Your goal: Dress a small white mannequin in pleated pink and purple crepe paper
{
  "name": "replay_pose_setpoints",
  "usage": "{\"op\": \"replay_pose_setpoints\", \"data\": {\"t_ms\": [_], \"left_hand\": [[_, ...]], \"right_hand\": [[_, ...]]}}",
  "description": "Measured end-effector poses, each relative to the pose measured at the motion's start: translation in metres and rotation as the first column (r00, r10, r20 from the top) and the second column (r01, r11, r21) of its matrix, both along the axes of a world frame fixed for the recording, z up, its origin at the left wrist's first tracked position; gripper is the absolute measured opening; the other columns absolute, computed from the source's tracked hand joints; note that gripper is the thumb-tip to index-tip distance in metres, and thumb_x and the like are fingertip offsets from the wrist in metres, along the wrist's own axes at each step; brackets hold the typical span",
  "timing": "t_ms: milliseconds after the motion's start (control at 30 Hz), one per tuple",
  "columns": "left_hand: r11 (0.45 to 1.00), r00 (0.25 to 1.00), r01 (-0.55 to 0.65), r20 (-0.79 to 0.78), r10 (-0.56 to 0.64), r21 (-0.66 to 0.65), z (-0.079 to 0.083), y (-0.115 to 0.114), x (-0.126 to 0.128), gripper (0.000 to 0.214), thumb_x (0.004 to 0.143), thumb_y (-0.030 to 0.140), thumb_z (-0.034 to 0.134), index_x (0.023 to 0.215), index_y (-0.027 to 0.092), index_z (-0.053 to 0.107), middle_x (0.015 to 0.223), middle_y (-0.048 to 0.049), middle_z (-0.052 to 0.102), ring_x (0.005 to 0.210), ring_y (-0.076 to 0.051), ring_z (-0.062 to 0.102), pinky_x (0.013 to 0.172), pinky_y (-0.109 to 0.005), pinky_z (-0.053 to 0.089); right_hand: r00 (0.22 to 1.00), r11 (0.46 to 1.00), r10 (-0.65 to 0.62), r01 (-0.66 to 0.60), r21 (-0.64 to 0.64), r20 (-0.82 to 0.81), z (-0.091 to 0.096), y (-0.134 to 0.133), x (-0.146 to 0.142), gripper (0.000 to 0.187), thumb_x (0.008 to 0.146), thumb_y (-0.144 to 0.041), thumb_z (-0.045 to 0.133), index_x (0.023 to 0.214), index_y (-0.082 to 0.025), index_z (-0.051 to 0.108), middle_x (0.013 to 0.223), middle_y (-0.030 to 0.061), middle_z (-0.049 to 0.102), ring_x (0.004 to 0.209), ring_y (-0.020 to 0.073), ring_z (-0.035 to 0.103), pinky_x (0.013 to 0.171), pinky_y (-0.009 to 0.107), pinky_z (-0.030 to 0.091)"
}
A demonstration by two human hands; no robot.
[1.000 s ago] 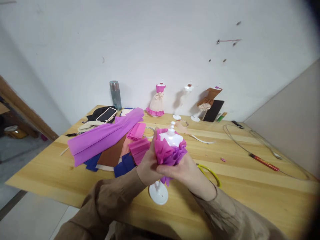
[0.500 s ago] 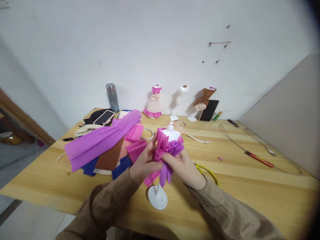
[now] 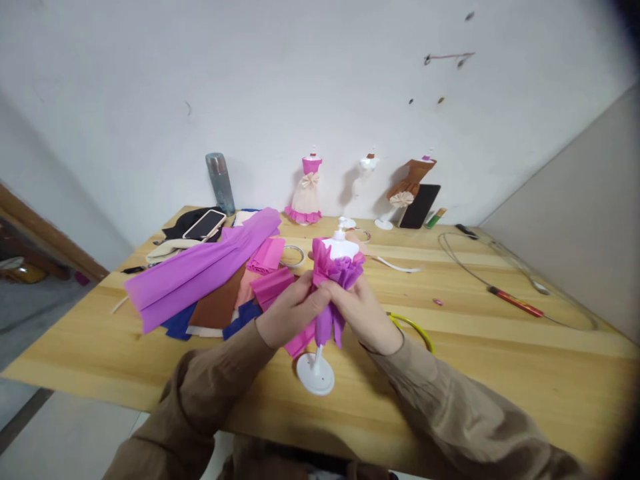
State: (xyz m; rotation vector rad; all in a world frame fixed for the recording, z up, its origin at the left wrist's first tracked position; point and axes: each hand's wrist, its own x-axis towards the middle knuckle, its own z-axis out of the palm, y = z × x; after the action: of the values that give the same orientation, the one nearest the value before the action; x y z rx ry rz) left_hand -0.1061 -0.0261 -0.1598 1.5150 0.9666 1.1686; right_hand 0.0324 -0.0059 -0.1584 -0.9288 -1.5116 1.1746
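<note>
A small white dress form (image 3: 339, 248) stands on its round base (image 3: 315, 374) near the table's front edge. Pink and purple crepe paper (image 3: 326, 323) is gathered around its body, ruffled at the chest and hanging loose below. From the left, my left hand (image 3: 291, 307) is closed on the paper at the waist, thumb in front. My right hand (image 3: 364, 312) closes on it from the other side, its thumb meeting the left one at the front. Fingers behind the form are hidden. Yellow-handled scissors or a similar tool (image 3: 413, 328) lies beside my right wrist, partly covered.
To the left lie a purple crepe sheet (image 3: 200, 273), other coloured paper pieces and a phone (image 3: 205, 225). A bottle (image 3: 221, 184) and more dress forms, one in a pink-trimmed dress (image 3: 306, 193), stand along the wall. A red-handled cable tool (image 3: 515, 301) lies right.
My left hand has shifted inward, and its thumb now meets my right thumb at the waist. The paper is drawn in tighter there. The camera view has tilted slightly downward.
</note>
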Motion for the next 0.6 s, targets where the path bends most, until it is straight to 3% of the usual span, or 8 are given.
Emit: {"op": "replay_pose_setpoints", "data": {"t_ms": [167,267,433,600], "left_hand": [[0.984,0.981,0.174,-0.094,-0.171,0.025,0.011,0.004,0.005,0.022,0.075,0.026,0.060,0.091,0.011,0.064,0.088,-0.0062,0.068,0.100,-0.027,0.065,0.089,-0.037,0.051],[0.974,0.957,0.225,-0.198,-0.214,0.032,0.020,0.011,0.003,0.018,0.066,0.018,0.065,0.083,0.012,0.065,0.083,-0.0038,0.068,0.095,-0.025,0.066,0.086,-0.035,0.051],[0.980,0.946,0.194,-0.273,-0.174,0.046,0.030,0.013,0.008,0.010,0.063,0.014,0.065,0.073,0.015,0.065,0.077,-0.0032,0.069,0.083,-0.022,0.065,0.080,-0.033,0.053],[0.997,0.948,0.049,-0.318,-0.030,0.055,0.021,0.007,0.015,0.007,0.066,0.016,0.059,0.060,0.018,0.059,0.063,-0.0015,0.064,0.071,-0.021,0.063,0.069,-0.032,0.052]], "right_hand": [[1.000,1.000,-0.004,0.004,-0.018,0.007,-0.003,0.003,0.000,0.017,0.079,-0.036,0.063,0.075,-0.019,0.063,0.079,0.0038,0.068,0.088,0.0229,0.065,0.082,0.037,0.052],[1.000,0.999,0.019,-0.020,-0.045,-0.018,-0.002,0.003,-0.001,0.018,0.079,-0.038,0.064,0.079,-0.020,0.063,0.078,0.0029,0.068,0.087,0.0217,0.065,0.080,0.036,0.052],[0.999,1.000,0.011,-0.011,-0.018,-0.032,0.003,0.001,-0.002,0.017,0.079,-0.036,0.064,0.077,-0.020,0.061,0.074,-0.0003,0.064,0.072,0.0168,0.060,0.073,0.033,0.051],[1.000,0.999,-0.008,0.007,0.039,0.011,0.006,-0.002,-0.003,0.018,0.077,-0.032,0.062,0.065,-0.021,0.052,0.062,-0.0024,0.055,0.062,0.0145,0.053,0.061,0.029,0.047]]}}
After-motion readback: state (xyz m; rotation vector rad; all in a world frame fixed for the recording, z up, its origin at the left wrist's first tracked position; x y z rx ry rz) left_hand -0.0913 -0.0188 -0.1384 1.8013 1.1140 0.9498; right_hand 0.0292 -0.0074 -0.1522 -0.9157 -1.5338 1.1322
